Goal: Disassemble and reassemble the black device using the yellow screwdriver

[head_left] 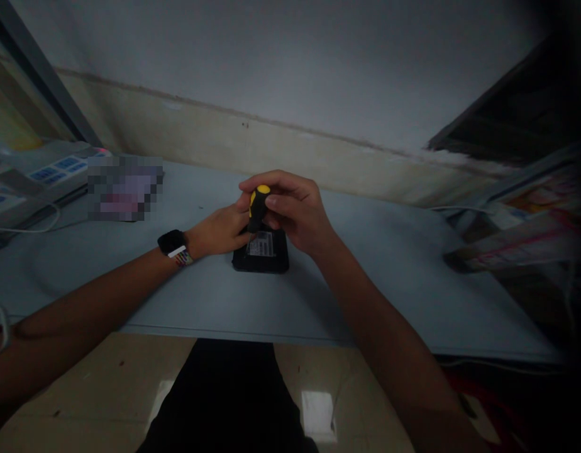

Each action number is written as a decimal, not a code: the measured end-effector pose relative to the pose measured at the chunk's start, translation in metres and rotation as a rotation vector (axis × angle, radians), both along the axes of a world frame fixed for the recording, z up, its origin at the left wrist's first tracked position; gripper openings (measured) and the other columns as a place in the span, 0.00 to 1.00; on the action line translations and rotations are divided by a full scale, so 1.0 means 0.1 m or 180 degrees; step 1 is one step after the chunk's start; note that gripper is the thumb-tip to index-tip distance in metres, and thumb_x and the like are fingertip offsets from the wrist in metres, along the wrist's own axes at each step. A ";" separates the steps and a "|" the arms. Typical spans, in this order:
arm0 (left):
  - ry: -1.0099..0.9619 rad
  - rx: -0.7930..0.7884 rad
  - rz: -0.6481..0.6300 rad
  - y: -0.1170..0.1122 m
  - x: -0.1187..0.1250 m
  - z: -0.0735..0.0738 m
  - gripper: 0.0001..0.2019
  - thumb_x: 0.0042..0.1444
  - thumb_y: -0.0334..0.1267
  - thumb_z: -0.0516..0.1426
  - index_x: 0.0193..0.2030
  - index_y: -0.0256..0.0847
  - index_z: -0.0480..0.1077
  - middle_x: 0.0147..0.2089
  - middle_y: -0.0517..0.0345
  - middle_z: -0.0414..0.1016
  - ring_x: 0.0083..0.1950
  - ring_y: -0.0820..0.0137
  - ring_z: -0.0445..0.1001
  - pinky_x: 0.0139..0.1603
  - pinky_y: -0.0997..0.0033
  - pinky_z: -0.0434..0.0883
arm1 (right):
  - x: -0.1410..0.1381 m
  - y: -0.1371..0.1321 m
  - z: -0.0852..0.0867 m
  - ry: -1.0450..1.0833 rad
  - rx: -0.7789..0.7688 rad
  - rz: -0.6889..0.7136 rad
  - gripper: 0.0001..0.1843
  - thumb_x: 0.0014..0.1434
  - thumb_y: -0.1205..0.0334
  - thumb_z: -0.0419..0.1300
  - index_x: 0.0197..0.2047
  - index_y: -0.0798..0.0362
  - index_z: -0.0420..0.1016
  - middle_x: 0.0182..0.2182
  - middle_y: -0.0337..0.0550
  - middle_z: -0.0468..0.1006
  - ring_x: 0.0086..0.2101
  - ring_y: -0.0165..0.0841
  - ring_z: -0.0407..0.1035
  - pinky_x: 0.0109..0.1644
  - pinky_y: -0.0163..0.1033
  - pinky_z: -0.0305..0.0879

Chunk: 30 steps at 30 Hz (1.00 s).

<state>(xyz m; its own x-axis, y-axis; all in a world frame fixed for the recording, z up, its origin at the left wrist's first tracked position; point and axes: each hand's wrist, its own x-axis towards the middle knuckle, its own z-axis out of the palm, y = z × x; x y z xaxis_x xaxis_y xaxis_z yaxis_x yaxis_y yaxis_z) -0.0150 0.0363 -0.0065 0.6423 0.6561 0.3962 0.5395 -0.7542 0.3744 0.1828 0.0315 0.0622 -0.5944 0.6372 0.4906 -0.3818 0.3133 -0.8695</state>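
Observation:
Near the middle of the table lies a flat black device (261, 263) with rounded corners and a pale printed label (262, 244) on its upper face. My right hand (302, 211) is closed around a stubby black-and-yellow screwdriver (258, 207), held upright over the device. The screwdriver's tip is too dim to make out, so I cannot tell whether it sits in a screw. From the left, my left hand (223, 230) grips the device's far left side, its thumb close to the screwdriver's lower end. Its other fingertips are hidden behind the handle and my right hand.
The pale table (290, 308) ends at a wall (281, 69). A blurred-out flat object (125, 189) lies at the back left, beside a white box with blue labels (59, 170). Packages (517, 242) and a white cable (460, 208) are on the right.

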 end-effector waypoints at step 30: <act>-0.0756 -0.1315 -0.0480 0.06 -0.11 0.27 0.10 0.68 0.44 0.58 0.40 0.40 0.75 0.44 0.53 0.76 0.48 0.63 0.76 0.54 0.59 0.73 | 0.26 0.60 -0.30 0.1091 -0.2002 -0.1371 0.09 0.58 0.61 0.64 0.43 0.49 0.82 0.39 0.37 0.87 0.20 0.22 0.55 0.23 0.32 0.54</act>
